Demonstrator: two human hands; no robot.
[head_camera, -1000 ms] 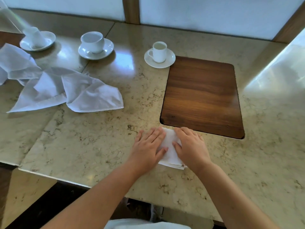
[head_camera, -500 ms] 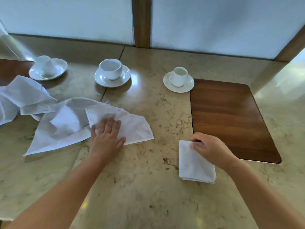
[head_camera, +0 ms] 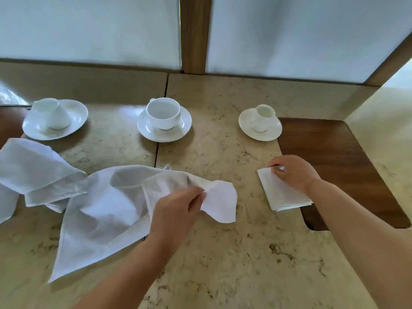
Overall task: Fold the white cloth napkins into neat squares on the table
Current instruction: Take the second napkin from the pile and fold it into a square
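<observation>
Pinching a loose napkin (head_camera: 107, 204) between closed fingertips, the left hand (head_camera: 176, 210) lifts it for folding, while the right hand (head_camera: 294, 172) fingers clamp the folded napkin (head_camera: 281, 195), probably to set it aside.

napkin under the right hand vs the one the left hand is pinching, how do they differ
The folded napkin is a compact layered square; the loose napkin is spread wide and rumpled.
The folded napkin lies flat, partly over the wooden inset; the loose napkin has one corner lifted off the marble table.
The right hand rests on the folded napkin's far corner; the left hand pinches the loose napkin.
Both are white cloth.
</observation>
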